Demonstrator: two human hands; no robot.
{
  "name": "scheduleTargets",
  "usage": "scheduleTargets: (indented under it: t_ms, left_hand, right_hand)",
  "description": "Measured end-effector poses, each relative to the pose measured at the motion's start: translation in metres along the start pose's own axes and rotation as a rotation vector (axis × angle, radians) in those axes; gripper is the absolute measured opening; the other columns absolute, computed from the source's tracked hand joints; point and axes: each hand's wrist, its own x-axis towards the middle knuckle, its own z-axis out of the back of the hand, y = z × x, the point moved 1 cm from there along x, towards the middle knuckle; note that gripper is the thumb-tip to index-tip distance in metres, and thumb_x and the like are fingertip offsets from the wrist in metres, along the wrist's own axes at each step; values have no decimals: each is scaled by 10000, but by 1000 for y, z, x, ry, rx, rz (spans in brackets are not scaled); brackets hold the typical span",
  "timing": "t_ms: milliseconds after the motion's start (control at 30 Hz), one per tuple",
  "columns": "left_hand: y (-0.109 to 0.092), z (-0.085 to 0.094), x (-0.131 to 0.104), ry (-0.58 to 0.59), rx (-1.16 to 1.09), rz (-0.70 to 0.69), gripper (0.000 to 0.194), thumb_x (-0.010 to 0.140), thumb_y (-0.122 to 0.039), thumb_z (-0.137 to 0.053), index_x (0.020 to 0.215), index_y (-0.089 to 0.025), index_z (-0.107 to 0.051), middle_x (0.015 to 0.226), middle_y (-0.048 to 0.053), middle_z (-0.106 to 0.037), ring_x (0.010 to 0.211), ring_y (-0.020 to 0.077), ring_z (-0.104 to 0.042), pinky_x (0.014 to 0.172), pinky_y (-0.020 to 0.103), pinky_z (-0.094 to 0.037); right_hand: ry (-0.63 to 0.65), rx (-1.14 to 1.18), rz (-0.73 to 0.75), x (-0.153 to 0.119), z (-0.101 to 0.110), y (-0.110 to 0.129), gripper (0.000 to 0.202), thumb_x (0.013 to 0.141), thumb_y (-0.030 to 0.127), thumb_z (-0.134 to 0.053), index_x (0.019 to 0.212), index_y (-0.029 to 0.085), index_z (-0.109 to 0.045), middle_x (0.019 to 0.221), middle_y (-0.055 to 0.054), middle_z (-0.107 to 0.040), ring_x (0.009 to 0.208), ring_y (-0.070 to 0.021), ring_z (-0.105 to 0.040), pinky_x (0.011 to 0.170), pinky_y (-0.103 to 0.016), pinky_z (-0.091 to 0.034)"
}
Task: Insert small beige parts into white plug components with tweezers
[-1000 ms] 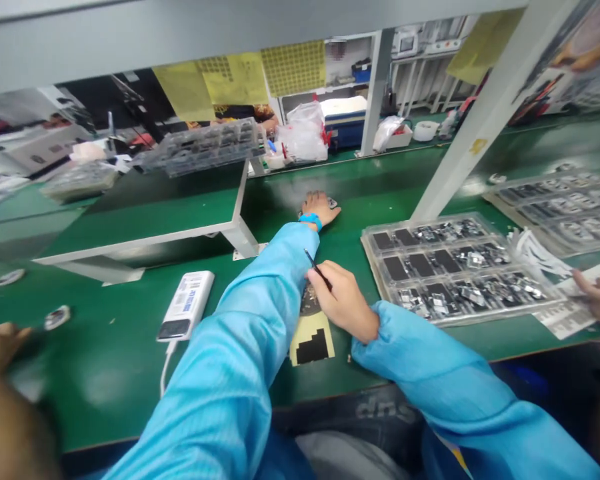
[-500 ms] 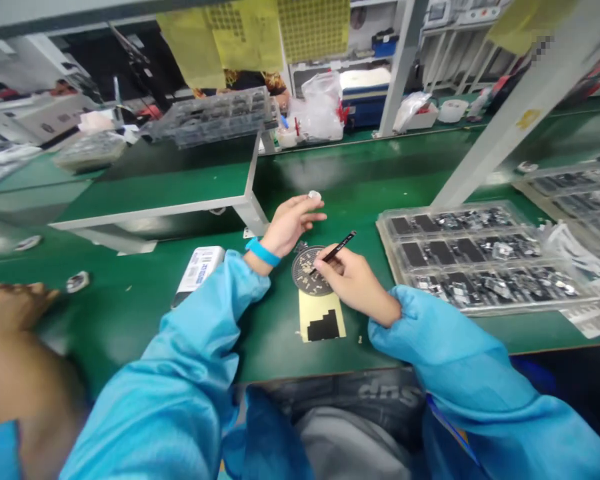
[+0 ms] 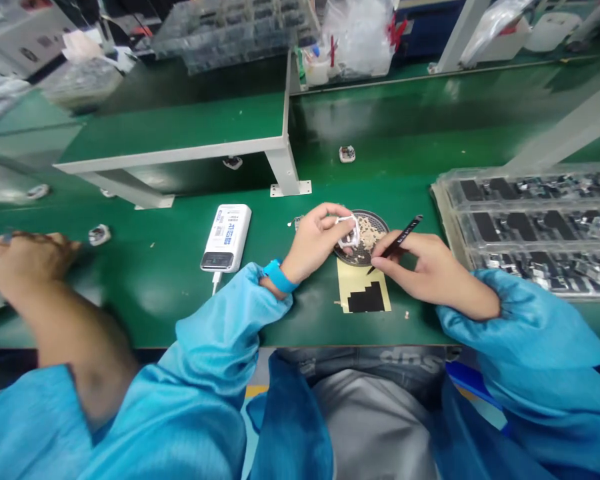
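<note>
Since 0.5 s ago, the left hand has come back from beyond the round dish, and its white frame is now over the dish's left part, with thumb and fingers clamped on it. Beige bits lie in the dish. The right hand pinches black tweezers between thumb and fingers, tips down over a yellow card; whether they touch it is hard to say. Farther back lies 1 white part. To the left, 1 white power bank rests on the green table; to the right, a clear tray holds 3 rows of parts.
</note>
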Motion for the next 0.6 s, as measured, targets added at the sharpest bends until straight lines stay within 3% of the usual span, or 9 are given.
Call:
scheduleTargets:
  t_ms: [200, 600]
  left_hand:
    - [15, -3, -9, 116, 124, -17, 300, 860, -261, -751, 1121, -132, -677, 910, 71, -738, 648, 121, -679, 590, 218, -587]
    - [20, -2, -5, 111, 160, -30, 221, 860, -210, -726, 1055, -111, -691, 913, 86, -750, 702, 132, -704, 624, 214, -594]
  right_hand:
    - [125, -63, 36, 0, 2, -7, 30, 910, 220, -678, 929, 201, -666, 812, -12, -690, 665, -139, -614, 662, -287, -505]
    - [145, 37, 31, -1, 3, -3, 42, 928, 242, -680, 903, 208, -675, 805, -3, -710, 675, -136, -644, 660, -272, -528]
